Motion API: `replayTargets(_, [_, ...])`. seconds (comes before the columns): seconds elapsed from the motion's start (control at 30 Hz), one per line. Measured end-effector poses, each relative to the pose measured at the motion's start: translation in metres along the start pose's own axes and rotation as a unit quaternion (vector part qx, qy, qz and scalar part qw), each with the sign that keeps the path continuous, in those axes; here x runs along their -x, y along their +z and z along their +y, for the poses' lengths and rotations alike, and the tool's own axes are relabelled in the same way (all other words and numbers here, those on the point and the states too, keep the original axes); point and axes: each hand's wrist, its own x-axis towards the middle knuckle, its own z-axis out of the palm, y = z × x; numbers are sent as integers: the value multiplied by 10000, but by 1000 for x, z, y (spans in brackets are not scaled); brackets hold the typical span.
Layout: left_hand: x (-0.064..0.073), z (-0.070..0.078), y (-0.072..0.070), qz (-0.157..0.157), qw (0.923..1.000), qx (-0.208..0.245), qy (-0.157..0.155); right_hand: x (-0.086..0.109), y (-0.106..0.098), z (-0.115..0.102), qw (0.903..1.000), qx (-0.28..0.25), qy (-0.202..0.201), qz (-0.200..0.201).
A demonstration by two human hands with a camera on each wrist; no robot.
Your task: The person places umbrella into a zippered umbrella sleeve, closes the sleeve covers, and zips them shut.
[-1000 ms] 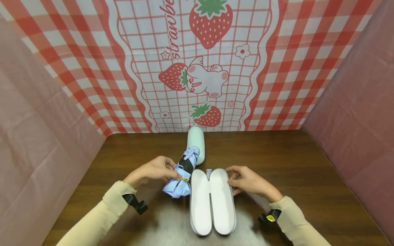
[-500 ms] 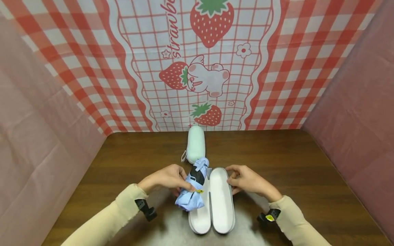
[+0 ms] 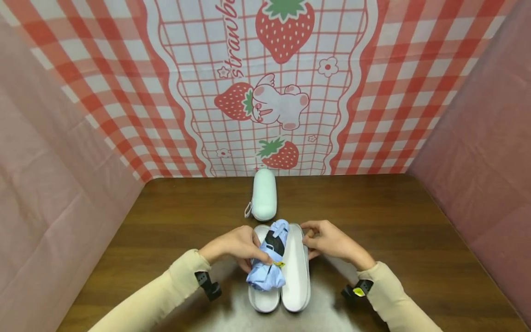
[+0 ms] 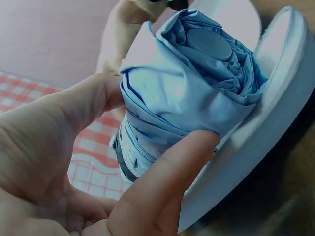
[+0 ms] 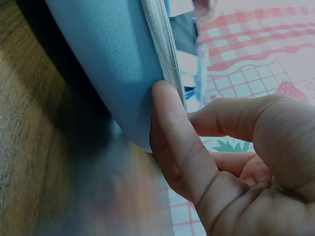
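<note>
A folded light-blue umbrella (image 3: 275, 244) with a black middle section lies slanted over the left half of an unzipped case (image 3: 296, 281). My left hand (image 3: 239, 245) grips it, thumb on one side and fingers on the other. In the left wrist view the bunched cloth of the umbrella (image 4: 172, 88) faces the camera, with a round end cap among its folds. The case is white inside, its two halves spread side by side. My right hand (image 3: 333, 242) pinches the case's right wall near its far end; the right wrist view shows fingers (image 5: 182, 142) at the zipper edge.
A closed mint-green case (image 3: 264, 196) with a small loop stands behind the unzipped one, near the checked strawberry cloth (image 3: 282, 101) at the back. Pink cloth walls flank the brown wooden table (image 3: 373, 207).
My left hand has carried the umbrella rightward and nearer, from beside the unzipped case to over its left half. The case has shifted slightly left, with my right hand still at its wall.
</note>
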Motion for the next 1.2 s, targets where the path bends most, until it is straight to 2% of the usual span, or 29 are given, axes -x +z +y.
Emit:
replayTargets(0.17, [-1,-5,9,282,9981,-553,-62,0,1,-2,10000,40,9,75])
replayTargets(0.3, [1,-4,11,505,9914,-1210,-5,2,-2,-2,9999,54,61,131])
replayTargets(0.4, [4,-2,10,517,9866,-1544,8,3,-3,-1,9999,54,71,87])
replayTargets(0.53, [7,3,8,460,9833,-1762,21,4,-5,-1,9999,40,73,101])
replayTargets(0.7, [5,8,4,581,9755,-2083,410,3,-6,-2,9999,38,-19,160])
replayTargets(0.8, [-1,7,6,734,9651,-2380,804,1,-4,-3,9999,66,-107,104])
replayTargets(0.87, [-4,7,10,856,9554,-2622,1054,0,-2,-3,9998,105,-121,97])
replayTargets(0.93, [-7,7,14,895,9434,-2938,1252,-1,-1,-3,9998,128,-120,91])
replayTargets(1.0, [-9,7,18,894,9280,-3321,1431,-1,0,-2,9997,167,-80,125])
replayTargets(1.1, [-12,8,24,850,9052,-3854,1578,-1,0,-1,9998,166,-74,118])
replayTargets(1.17, [-12,8,26,881,8970,-4045,1548,-1,0,0,9998,131,-79,124])
replayTargets(1.2, [-11,8,27,894,8978,-4050,1480,-1,0,1,9998,110,-74,124])
